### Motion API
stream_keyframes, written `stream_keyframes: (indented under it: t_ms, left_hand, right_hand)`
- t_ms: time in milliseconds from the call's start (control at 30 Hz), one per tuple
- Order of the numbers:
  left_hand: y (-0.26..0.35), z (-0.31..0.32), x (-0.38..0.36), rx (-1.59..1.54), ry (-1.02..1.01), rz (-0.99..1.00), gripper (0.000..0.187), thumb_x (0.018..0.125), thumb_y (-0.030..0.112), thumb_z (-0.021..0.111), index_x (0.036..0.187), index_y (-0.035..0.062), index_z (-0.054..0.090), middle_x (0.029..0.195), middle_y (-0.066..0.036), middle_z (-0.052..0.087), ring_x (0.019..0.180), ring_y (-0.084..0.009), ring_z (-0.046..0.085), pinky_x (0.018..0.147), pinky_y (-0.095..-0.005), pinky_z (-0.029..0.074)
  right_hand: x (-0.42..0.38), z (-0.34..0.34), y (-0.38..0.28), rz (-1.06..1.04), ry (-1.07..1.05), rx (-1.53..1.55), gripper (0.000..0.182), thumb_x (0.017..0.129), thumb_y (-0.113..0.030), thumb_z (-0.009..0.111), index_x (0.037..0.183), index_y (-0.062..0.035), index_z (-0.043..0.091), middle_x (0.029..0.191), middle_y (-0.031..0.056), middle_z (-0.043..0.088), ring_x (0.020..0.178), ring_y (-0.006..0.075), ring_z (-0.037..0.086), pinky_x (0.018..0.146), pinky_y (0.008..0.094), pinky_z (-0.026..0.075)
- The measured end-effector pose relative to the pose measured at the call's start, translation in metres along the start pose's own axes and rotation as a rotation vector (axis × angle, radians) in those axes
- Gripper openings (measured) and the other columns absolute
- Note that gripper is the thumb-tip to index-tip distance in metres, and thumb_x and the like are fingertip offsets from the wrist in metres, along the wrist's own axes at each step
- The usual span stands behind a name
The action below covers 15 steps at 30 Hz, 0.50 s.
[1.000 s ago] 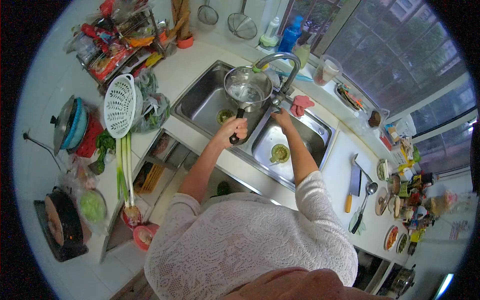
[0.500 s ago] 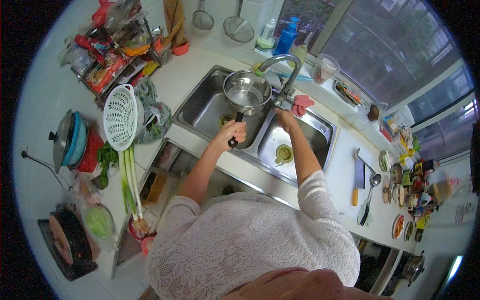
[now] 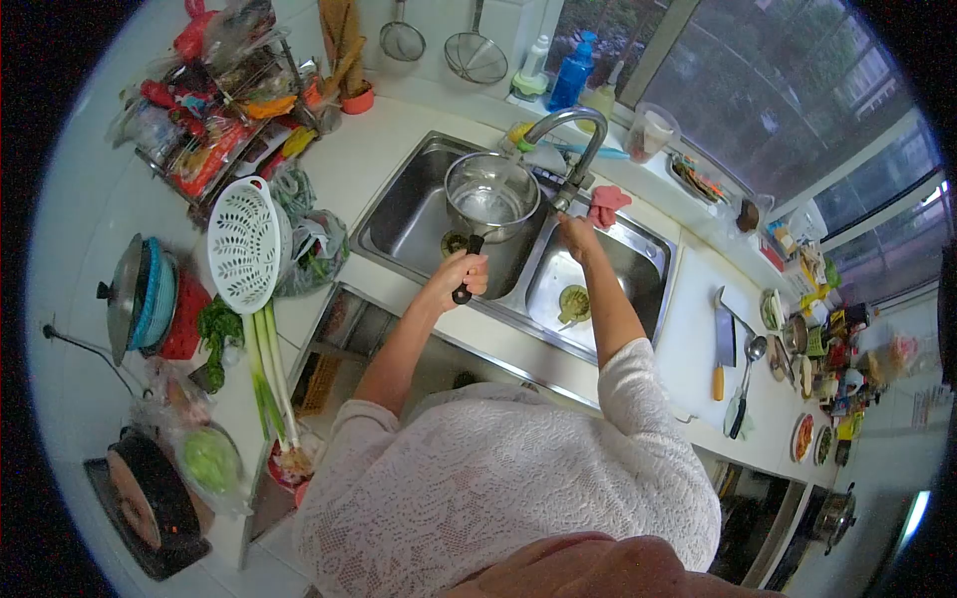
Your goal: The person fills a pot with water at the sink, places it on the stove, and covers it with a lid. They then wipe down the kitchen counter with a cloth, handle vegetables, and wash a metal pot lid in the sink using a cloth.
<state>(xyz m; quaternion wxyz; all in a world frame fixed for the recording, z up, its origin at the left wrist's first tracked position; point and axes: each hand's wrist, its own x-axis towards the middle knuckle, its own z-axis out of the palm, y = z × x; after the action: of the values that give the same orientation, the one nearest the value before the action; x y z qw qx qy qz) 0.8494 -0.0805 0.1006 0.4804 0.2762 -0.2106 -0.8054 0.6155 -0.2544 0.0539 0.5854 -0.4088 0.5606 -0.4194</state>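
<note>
My left hand (image 3: pixel 459 279) is wrapped round the black handle of a steel pot (image 3: pixel 491 195), held over the left basin (image 3: pixel 399 224) of the sink. Some water seems to lie in the pot. Above its right side curves the faucet spout (image 3: pixel 588 116). My right hand (image 3: pixel 577 237) is at the base of the faucet, over the back edge of the right basin (image 3: pixel 620 289), with its fingers closed together; what they grip is too small to make out. A pink cloth (image 3: pixel 607 205) lies just right of the faucet.
On the left are a white colander (image 3: pixel 243 244), green onions (image 3: pixel 267 369) and bagged vegetables (image 3: pixel 317 251). A cleaver (image 3: pixel 725 344) and a ladle (image 3: pixel 748 384) lie on the right counter. Soap bottles (image 3: pixel 572 72) line the window sill.
The water stream seen falling into the pot earlier no longer shows. My right hand has shifted slightly at the faucet base. The whole view has moved a little.
</note>
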Motion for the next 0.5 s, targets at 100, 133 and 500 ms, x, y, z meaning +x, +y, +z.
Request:
stream_keyframes:
  t_ms: [100, 133, 500]
  left_hand:
    - [0.000, -0.002, -0.002, -0.025, 0.014, -0.003, 0.026, 0.089, 0.015, 0.051, 0.065, 0.0116, 0.039, 0.051, 0.006, 0.033, 0.040, -0.0033, 0.031, 0.038, -0.0203, 0.023]
    - [0.000, -0.002, -0.003, -0.023, 0.018, -0.002, 0.026, 0.089, 0.015, 0.050, 0.065, 0.0117, 0.039, 0.051, 0.006, 0.033, 0.040, -0.0033, 0.031, 0.038, -0.0202, 0.023]
    - [-0.005, -0.017, -0.002, -0.044, 0.030, -0.037, 0.021, 0.089, 0.012, 0.048, 0.069, 0.0115, 0.040, 0.053, 0.005, 0.035, 0.041, -0.0033, 0.032, 0.038, -0.0202, 0.024]
  right_hand:
    - [0.009, -0.007, 0.008, 0.075, -0.115, 0.078, 0.030, 0.078, -0.016, 0.062, 0.095, 0.0038, 0.048, 0.068, 0.0060, 0.047, 0.048, 0.0136, 0.040, 0.041, 0.0286, 0.029]
    - [0.011, -0.007, 0.010, 0.067, -0.101, 0.094, 0.028, 0.078, -0.016, 0.062, 0.093, 0.0036, 0.048, 0.066, 0.0050, 0.046, 0.046, 0.0131, 0.039, 0.040, 0.0282, 0.028]
    - [0.015, -0.003, 0.012, 0.110, -0.133, 0.120, 0.028, 0.088, -0.020, 0.051, 0.063, -0.0143, 0.040, 0.051, -0.0039, 0.029, 0.045, 0.0112, 0.028, 0.045, 0.0285, 0.022]
